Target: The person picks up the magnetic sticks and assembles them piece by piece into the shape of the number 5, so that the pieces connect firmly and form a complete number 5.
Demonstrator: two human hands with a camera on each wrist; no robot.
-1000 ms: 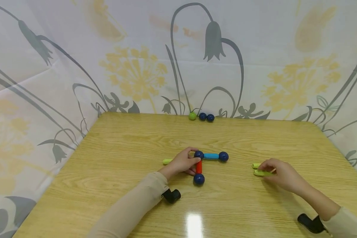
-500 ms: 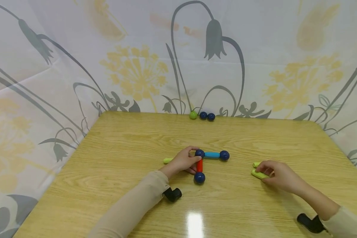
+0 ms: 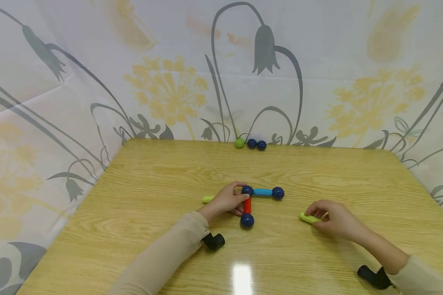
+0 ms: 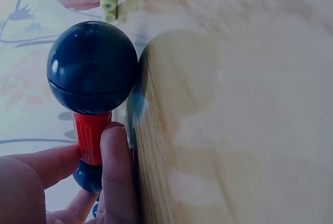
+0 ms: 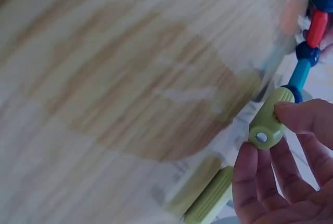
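the right hand (image 3: pixel 334 219) pinches a lime rod (image 3: pixel 309 218) between thumb and fingertips. the left hand (image 3: pixel 227 200) grips a red rod (image 3: pixel 247 206).

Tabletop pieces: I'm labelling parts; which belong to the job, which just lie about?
Likely in the job:
joined red rod, blue rod, three navy balls (left grip)
lime rod (right grip)

Seemingly lying about:
green ball
two loose navy balls
second lime rod by left grip
third lime rod near right grip
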